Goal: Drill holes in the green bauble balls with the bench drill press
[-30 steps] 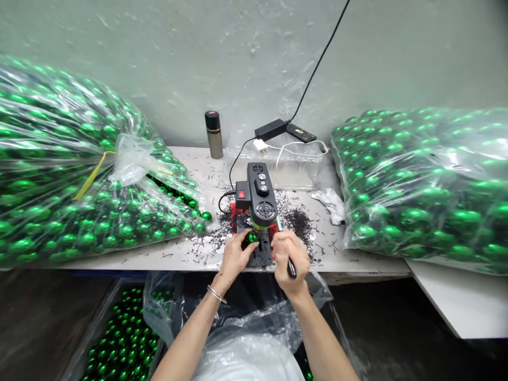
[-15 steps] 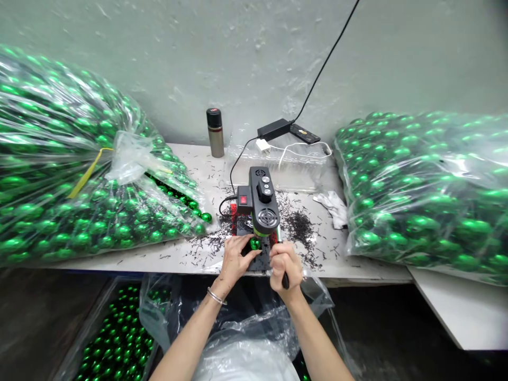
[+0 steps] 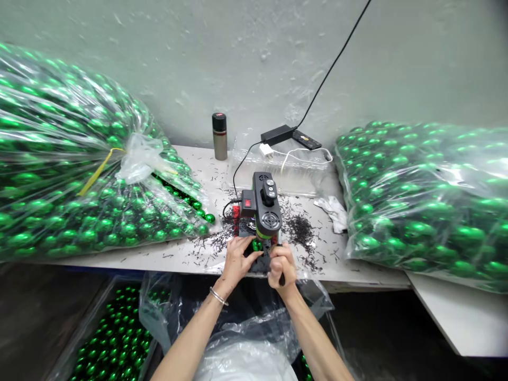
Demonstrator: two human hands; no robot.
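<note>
A thin silver bangle [image 3: 218, 296] on one bare forearm.

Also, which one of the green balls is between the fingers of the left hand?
The green ball just under the front end of the black machine. The left hand touches no other visible ball.

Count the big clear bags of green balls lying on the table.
2: the left bag, left of the bottle, and the right bag, beside the white cloth. Anything behind them would be hidden.
</note>
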